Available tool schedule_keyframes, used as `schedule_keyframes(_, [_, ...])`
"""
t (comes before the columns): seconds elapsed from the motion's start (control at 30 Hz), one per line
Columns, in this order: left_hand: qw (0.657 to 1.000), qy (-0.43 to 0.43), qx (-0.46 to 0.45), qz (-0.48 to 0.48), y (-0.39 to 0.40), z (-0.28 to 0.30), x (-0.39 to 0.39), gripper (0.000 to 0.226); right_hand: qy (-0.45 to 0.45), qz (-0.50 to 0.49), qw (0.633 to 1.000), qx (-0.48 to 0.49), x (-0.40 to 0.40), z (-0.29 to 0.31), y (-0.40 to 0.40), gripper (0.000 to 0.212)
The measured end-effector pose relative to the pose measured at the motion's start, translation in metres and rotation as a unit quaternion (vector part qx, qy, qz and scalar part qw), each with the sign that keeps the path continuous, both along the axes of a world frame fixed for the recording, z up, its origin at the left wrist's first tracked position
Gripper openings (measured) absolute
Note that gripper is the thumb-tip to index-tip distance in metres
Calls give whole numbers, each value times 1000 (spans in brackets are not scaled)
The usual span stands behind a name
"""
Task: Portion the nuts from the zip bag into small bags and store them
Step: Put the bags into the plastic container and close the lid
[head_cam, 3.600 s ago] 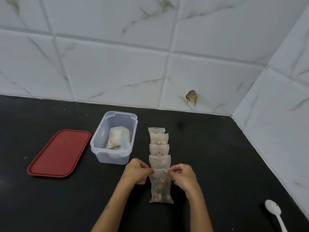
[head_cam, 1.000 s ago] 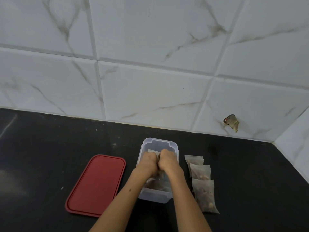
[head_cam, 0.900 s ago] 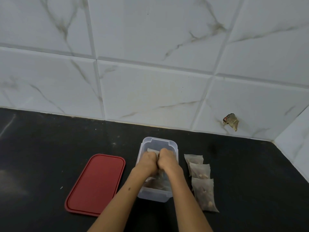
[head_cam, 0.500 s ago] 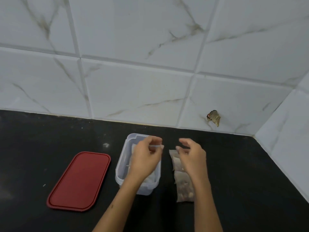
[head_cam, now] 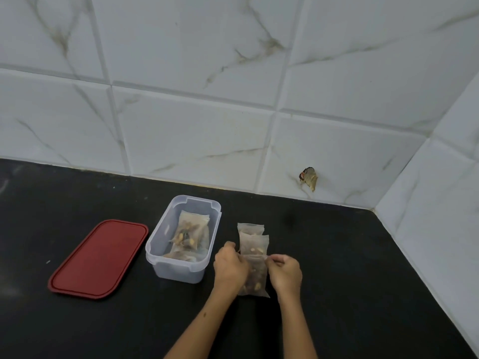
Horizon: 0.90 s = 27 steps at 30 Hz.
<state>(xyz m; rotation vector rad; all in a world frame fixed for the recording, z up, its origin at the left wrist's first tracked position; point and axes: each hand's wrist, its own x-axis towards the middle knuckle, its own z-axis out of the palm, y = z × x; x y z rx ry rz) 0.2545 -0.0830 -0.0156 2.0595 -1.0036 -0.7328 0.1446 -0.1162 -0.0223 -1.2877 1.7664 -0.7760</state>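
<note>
Three small clear bags of nuts lie in an overlapping row on the black counter. The nearest small bag (head_cam: 255,278) lies between my hands: my left hand (head_cam: 229,268) pinches its top left corner and my right hand (head_cam: 285,274) pinches its top right corner. Behind it lie the middle bag (head_cam: 253,244) and the far bag (head_cam: 250,228). To the left stands a clear plastic container (head_cam: 160,244) with filled small bags (head_cam: 190,233) inside it.
The container's red lid (head_cam: 99,257) lies flat on the counter (head_cam: 337,255) to the left. White marble tiles form the back wall and the right wall, meeting in a corner. A small brown scrap (head_cam: 309,177) sticks to the back wall.
Both hands left the container, where they had put a bag down, moved right and down, and now pinch the top corners of the nearest bag in the row.
</note>
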Motion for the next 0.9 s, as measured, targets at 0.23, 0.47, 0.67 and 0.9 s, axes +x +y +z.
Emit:
schedule_keyframes(0.23, [1000, 19, 10, 10, 3, -10, 4, 11, -51, 64, 997, -13, -13, -7, -4, 5])
schedule_keyframes(0.47, [985, 107, -135, 5, -3, -16, 10, 7, -224, 123, 967, -13, -26, 13, -18, 7])
schedule_keyframes(0.67, [985, 112, -126, 27, -30, -18, 11, 5, -175, 141, 974, -10, -21, 15, -46, 7])
schedule_keyframes(0.9, [990, 82, -86, 71, -47, -24, 8, 5, -111, 76, 991, -24, -4, -4, -59, 7])
